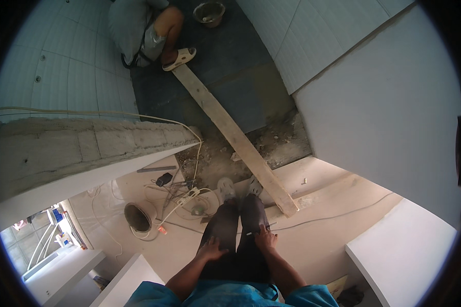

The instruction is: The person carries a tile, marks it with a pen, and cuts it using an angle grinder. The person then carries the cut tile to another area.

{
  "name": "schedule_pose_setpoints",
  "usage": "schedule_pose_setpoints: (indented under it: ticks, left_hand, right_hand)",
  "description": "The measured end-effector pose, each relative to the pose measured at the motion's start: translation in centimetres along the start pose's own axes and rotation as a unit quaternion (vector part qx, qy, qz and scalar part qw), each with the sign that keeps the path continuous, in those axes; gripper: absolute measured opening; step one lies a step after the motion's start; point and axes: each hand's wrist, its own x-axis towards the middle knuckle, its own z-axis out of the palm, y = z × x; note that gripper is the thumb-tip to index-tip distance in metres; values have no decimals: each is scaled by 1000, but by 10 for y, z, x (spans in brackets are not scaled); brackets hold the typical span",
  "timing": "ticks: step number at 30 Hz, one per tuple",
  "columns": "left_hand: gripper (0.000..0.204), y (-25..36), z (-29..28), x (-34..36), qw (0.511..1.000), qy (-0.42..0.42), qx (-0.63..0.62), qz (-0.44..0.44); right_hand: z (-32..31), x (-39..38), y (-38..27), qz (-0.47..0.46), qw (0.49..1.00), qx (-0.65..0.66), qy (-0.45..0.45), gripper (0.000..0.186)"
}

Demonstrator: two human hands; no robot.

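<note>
The left hand [212,250] is resting, fingers spread, on dark trousers [252,214]; the right hand [265,239] is lying there, apart, its grip unclear. Ahead of them, a plank [230,132] is slanting away.

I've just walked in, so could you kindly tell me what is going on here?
The left hand rests on one thigh, the right hand on the other, seemingly holding a thin white stick. Ahead, a co-worker crouches by the far end of a wooden plank that spans a strip of rubble.
</note>
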Motion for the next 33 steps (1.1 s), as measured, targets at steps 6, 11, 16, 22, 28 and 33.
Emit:
schedule_pose_setpoints:
  ticks: [6,11,16,22,28,33]
  left_hand:
    - [99,5,-6,-4,999,-9,-26,22]
    - [96,2,-14,-6,997,-31,-50,49]
    - [74,25,-52,-39,997,-19,-32,65]
    - [42,32,-65,-37,990,37,-17,131]
    - [56,72,-108,-81,980,173,-80,60]
    - [62,101,-136,-78,953,290,-74,42]
  right_hand:
    - [3,-20,33,-5,993,116,1,55]
    - [-7,-42,45,-64,989,115,65,57]
    - [-66,-56,46,-86,991,86,48,52]
    - [-92,-65,66,-154,979,96,98,34]
    - [-124,-72,60,-189,970,126,85,23]
    - [-116,-61,75,-179,971,147,63,23]
